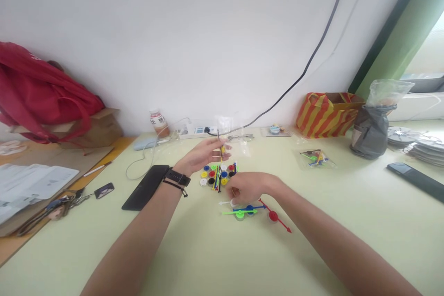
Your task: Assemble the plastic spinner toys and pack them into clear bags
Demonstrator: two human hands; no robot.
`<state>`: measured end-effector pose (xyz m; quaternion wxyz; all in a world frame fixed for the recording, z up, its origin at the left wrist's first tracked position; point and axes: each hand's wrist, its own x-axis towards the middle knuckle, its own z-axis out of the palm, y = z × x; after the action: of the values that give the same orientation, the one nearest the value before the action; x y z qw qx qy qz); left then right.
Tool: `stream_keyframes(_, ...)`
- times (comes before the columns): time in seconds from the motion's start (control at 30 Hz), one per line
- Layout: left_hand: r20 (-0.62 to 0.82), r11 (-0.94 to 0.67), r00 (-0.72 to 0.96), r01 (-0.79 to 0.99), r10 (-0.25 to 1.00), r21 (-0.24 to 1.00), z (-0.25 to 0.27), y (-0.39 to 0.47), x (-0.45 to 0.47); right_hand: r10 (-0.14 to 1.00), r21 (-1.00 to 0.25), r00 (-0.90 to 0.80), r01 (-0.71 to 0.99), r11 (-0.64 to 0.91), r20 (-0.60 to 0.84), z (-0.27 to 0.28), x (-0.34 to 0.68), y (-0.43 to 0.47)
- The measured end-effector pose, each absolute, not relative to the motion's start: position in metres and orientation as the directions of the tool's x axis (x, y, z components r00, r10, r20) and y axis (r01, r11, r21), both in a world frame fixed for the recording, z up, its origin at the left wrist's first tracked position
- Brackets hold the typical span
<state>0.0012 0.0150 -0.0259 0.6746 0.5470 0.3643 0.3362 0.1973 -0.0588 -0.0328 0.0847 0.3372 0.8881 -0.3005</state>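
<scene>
My left hand is raised over the parts, its thumb and fingers pinching thin plastic spinner arrows, a black one and a yellow one. Below it lie rows of small round bases, among them a white one, and a bunch of coloured arrows. My right hand is closed, fingertips down at a white arrow spinner; whatever they grip is hidden. Close by are a green arrow spinner, a blue arrow spinner and a red arrow spinner, arrows mounted on round bases.
A black tablet-like slab lies left of my left wrist. Behind stand a bottle, a power strip and clear bags. To the right are a bag of arrows, a striped bag, a grey bag and a phone.
</scene>
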Motion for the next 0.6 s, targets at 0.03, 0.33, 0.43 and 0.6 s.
stream_keyframes(0.03,-0.125,0.153,0.521,-0.012,0.844,0.988,-0.026,0.014,0.001,0.559,-0.475,-0.757,0.650,0.593,-0.338,-0.032,0.198,-0.059)
stream_keyframes(0.33,-0.032,-0.088,0.537,0.196,0.843,0.977,-0.036,0.016,0.001,0.592,-0.690,-0.787,0.526,0.498,-0.173,0.009,0.232,-0.061)
stream_keyframes(0.43,0.015,-0.216,0.564,0.292,0.826,0.932,-0.033,0.014,0.001,0.688,-0.743,-0.725,0.473,0.473,-0.024,0.028,0.249,-0.063)
stream_keyframes(0.6,0.075,-0.378,0.631,0.361,0.772,0.853,-0.021,0.006,0.003,0.929,-0.789,-0.283,0.501,0.356,0.240,0.047,0.278,-0.064)
